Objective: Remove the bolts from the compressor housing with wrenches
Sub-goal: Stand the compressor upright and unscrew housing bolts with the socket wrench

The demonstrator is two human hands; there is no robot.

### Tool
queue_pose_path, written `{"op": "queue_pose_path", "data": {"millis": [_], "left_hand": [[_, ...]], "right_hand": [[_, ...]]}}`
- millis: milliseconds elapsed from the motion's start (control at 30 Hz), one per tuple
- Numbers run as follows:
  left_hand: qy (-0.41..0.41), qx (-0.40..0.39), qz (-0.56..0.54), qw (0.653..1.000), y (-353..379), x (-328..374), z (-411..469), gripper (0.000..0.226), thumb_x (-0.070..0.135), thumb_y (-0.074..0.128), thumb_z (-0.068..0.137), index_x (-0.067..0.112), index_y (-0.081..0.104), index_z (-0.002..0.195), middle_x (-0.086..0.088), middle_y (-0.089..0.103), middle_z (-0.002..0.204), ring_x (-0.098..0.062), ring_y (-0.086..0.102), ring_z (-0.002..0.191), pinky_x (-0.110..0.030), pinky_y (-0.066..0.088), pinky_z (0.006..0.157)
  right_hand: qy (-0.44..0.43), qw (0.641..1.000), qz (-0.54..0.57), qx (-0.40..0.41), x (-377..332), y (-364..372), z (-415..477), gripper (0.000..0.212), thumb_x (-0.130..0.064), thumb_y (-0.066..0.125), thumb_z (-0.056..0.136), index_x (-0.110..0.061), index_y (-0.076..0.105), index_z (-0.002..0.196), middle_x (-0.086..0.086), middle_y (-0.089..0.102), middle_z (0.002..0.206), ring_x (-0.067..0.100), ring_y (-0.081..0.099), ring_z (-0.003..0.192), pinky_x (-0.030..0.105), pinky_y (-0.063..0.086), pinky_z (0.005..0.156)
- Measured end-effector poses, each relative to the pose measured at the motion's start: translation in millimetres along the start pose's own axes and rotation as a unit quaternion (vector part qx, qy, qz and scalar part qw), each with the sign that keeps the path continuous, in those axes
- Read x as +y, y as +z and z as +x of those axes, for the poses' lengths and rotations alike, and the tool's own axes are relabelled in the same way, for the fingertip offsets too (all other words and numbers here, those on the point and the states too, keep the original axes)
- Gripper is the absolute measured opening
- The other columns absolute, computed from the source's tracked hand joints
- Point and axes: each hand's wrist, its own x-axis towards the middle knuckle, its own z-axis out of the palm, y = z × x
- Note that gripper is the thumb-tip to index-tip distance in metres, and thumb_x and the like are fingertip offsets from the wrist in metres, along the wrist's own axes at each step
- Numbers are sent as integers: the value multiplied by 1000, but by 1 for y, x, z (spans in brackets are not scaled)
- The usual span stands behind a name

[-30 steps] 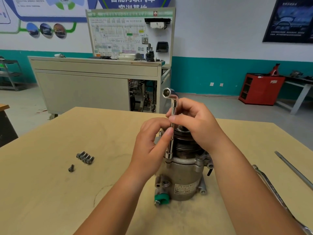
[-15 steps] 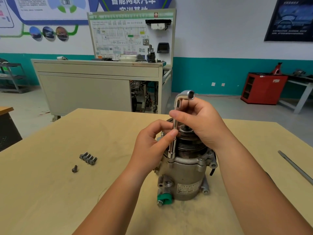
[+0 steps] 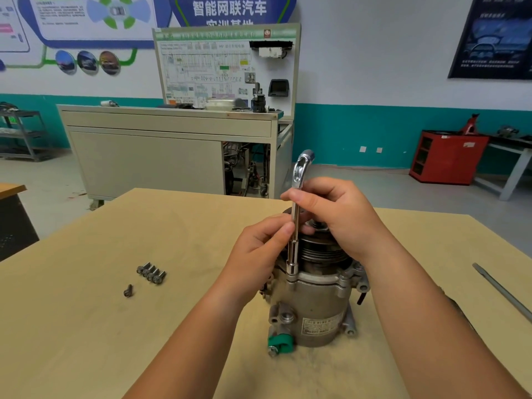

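One compressor housing (image 3: 316, 306), bolt removal under way

Stands upright on the table (image 3: 86, 326). L-shaped wrench (image 3: 294, 226) vertical, socket down on the flange. My left hand (image 3: 259, 251) pinches the shaft low, my right hand (image 3: 336, 214) pinches it higher — I'd hold it plumb and twirl lightly. Five loose bolts (image 3: 151, 273) lie well left.

The grey compressor (image 3: 316, 306) stands upright, pulley on top. A chrome L-shaped socket wrench (image 3: 294, 240) stands vertical, its socket on the housing rim at 10 o'clock. Four loose bolts (image 3: 151, 273) lie side by side at the compressor's 9 o'clock, with a fifth bolt (image 3: 128, 290) near their 7 o'clock.
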Motion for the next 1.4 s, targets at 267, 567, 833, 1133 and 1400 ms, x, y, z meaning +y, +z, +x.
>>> {"op": "queue_pose_path", "data": {"millis": [267, 567, 833, 1133, 1400], "left_hand": [[-18, 67, -35, 997, 7, 2, 2, 9, 23, 68, 70, 17, 67, 75, 7, 65, 72, -5, 61, 73, -20, 50, 70], [-29, 54, -22, 998, 8, 6, 2, 12, 16, 70, 72, 12, 60, 76, 7, 61, 70, -6, 58, 73, -19, 50, 70], [-36, 47, -34, 998, 5, 2, 3, 4, 21, 73, 78, 20, 70, 80, 4, 67, 80, -9, 61, 80, -21, 50, 74], [-15, 36, -42, 998, 3, 0, 1, 15, 17, 60, 82, 23, 75, 81, 3, 73, 86, -9, 67, 84, -19, 52, 72], [-2, 40, -35, 999, 6, -1, 2, 19, 21, 68, 70, 9, 56, 79, 11, 61, 68, -3, 60, 74, -18, 50, 69]], "right_hand": [[3, 999, -13, 50, 1, 3, 0, 23, -41, 73, 65, -28, 63, 82, 4, 58, 80, 17, 56, 74, 38, 51, 71], [-13, 997, -32, 69, 2, 4, 0, 25, -41, 73, 70, -21, 59, 68, -1, 55, 65, 20, 53, 61, 34, 51, 60], [-40, 996, 44, 62, 2, 1, -1, 14, -36, 68, 68, -29, 59, 59, -14, 51, 52, -1, 48, 48, 11, 39, 48], [-28, 998, 31, 43, -2, 1, -4, 16, -26, 54, 89, -17, 67, 92, -23, 57, 52, -6, 53, 49, 5, 38, 49], [-12, 997, -42, 67, 1, 5, -2, 29, -41, 70, 73, -13, 67, 77, 7, 63, 71, 25, 60, 70, 35, 53, 69]]}}
